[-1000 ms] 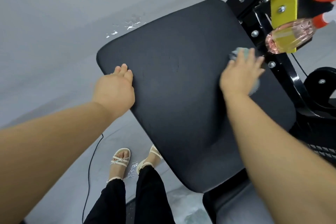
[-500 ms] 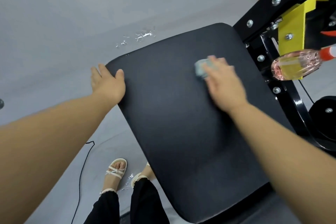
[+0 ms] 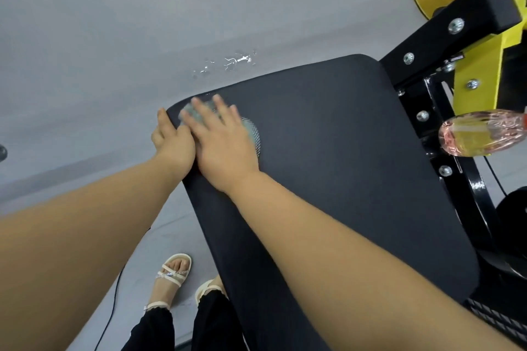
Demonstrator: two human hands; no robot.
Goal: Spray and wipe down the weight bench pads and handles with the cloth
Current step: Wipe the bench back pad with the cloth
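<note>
Head view: you look down on the black bench pad, with both your hands at its far left corner.
Step in hand: wiping, by my reading; this is a stroke across the pad's far end.
Right hand: flat, with its fingers spread, and it presses the cloth onto the pad.
Cloth: pale green, under your right palm at the pad's far left corner, and it shows past the fingers and to the right of the hand.
Left hand: against the pad's left edge, touching your right hand. One finger lies along the edge, and I cannot tell whether the others curl under.
Spray bottle: pink, lying off the pad's right side by the black frame.
Next move: bring the cloth back toward the pad's right side, one strip nearer you, keeping the palm flat so the cloth does not bunch.
After that: the pad's near half looks unwiped, and the handles are not yet done.
</note>
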